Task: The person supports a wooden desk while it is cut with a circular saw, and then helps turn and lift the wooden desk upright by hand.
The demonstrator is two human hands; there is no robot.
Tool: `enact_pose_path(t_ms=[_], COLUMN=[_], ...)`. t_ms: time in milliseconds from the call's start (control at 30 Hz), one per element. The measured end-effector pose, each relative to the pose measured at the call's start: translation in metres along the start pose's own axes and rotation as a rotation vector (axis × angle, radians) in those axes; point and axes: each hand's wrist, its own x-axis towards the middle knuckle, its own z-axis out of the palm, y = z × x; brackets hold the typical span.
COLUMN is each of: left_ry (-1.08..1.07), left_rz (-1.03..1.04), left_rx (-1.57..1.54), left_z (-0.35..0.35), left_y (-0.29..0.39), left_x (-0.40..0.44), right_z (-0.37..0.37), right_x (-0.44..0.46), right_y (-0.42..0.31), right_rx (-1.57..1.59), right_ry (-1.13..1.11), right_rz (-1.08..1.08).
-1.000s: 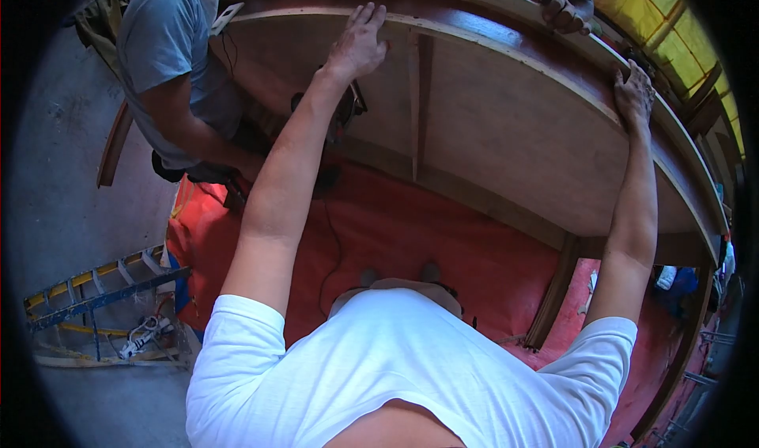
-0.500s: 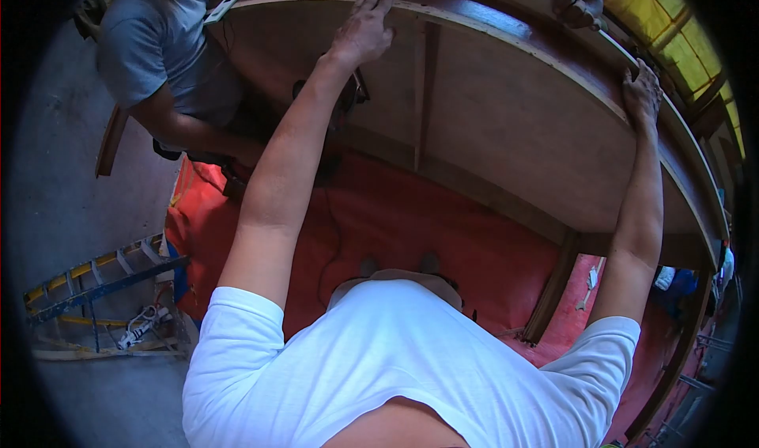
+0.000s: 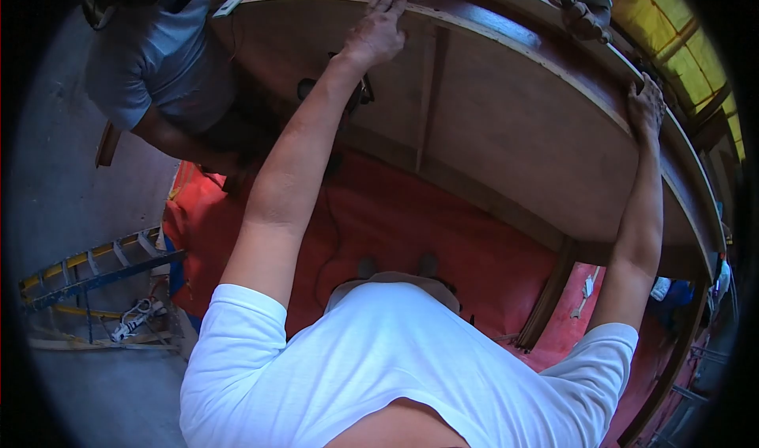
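Head view: left hand (image 3: 378, 35) flat on brown board (image 3: 466, 9); right hand (image 3: 647, 108) touching it, grip unclear; co-worker's hand (image 3: 583, 22) between.

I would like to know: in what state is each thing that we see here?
Frame, glossy on top.
Left hand, open, fingers on the frame's edge.
Right hand, resting on the frame, grip unclear.
Co-worker's hand, fingers curled.
Red sheet, spread over the floor, creased.
Ladder, standing or lying, cannot tell.
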Motion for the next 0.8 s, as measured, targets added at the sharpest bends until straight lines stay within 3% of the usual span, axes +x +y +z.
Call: enact_pose_path(t_ms=[800], left_ry=[0.022], left_rz=[0.012], left_rx=[-0.031], left_z=[-0.001], left_y=[0.002], left_x=[-0.003], right_z=[-0.004], right_x=[0.0], right_y=[-0.001], right_rx=[0.001], right_ry=[-0.018], right_rz=[0.003])
